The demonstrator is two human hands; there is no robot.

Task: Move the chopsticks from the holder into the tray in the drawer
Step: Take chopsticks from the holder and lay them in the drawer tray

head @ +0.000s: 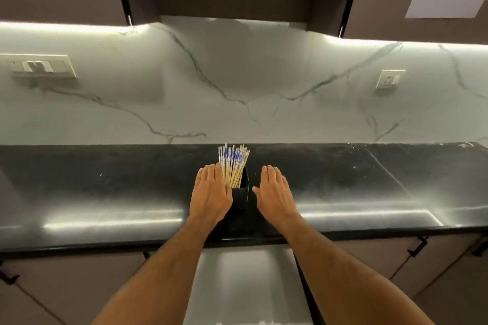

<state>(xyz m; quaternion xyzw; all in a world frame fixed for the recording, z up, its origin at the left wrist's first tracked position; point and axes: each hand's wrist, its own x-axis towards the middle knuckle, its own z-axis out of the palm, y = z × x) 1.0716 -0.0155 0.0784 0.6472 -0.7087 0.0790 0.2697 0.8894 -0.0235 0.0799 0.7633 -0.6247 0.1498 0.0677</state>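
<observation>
Task barely starting: chopsticks point(233, 165) all standing in the black holder point(240, 194) at desk point(105, 187) centre, left hand point(211, 192) at 9 o'clock touching it, right hand point(273, 191) at 3 o'clock apart, both flat and empty, drawer point(245, 285) sitting open at 6 o'clock.

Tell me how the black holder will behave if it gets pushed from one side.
The holder looks tall and narrow, so a high push would probably tip it. The chopsticks fan out loosely above the rim, so they would likely shift or spill. The countertop looks glossy, so a low push may slide it.
</observation>
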